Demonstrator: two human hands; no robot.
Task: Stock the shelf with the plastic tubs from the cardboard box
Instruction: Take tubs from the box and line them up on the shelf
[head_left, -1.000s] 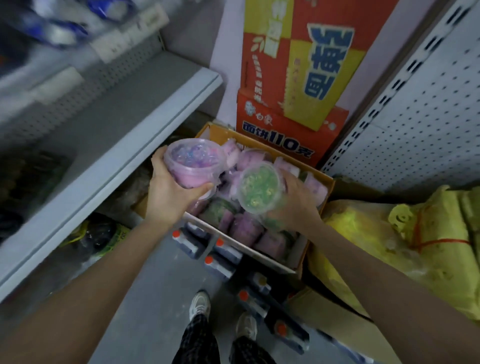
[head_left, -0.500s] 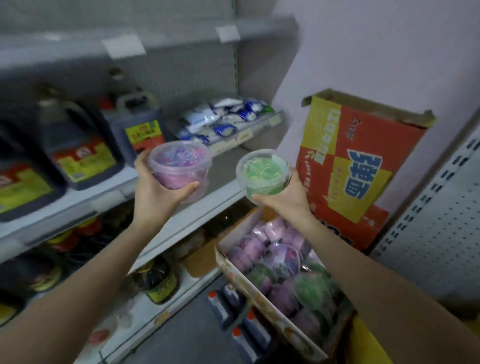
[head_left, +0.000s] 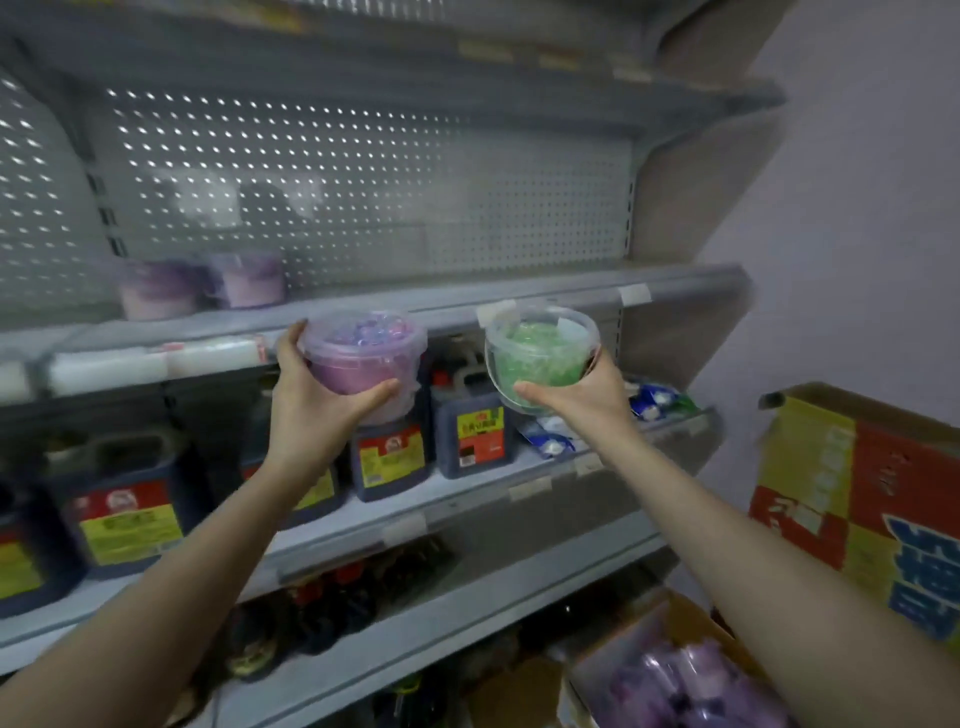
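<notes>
My left hand (head_left: 317, 405) grips a clear tub of purple contents (head_left: 363, 353) from below and the side. My right hand (head_left: 576, 397) grips a clear tub of green contents (head_left: 540, 353) the same way. Both tubs are held up in front of the edge of a grey shelf (head_left: 571, 291). Two purple tubs (head_left: 202, 286) stand on that shelf at the left. The open cardboard box (head_left: 675, 670) with more purple tubs sits at the bottom right.
Dark jugs with red and yellow labels (head_left: 389, 457) fill the shelf below, with small blue-and-white packets (head_left: 654, 405) at its right end. A red and yellow carton (head_left: 857, 514) leans against the wall at right. A perforated back panel (head_left: 363, 197) is behind the shelf.
Both hands have lifted their tubs from the box up to the level of the upper shelf, and the view has swung up from the floor to the shelves.
</notes>
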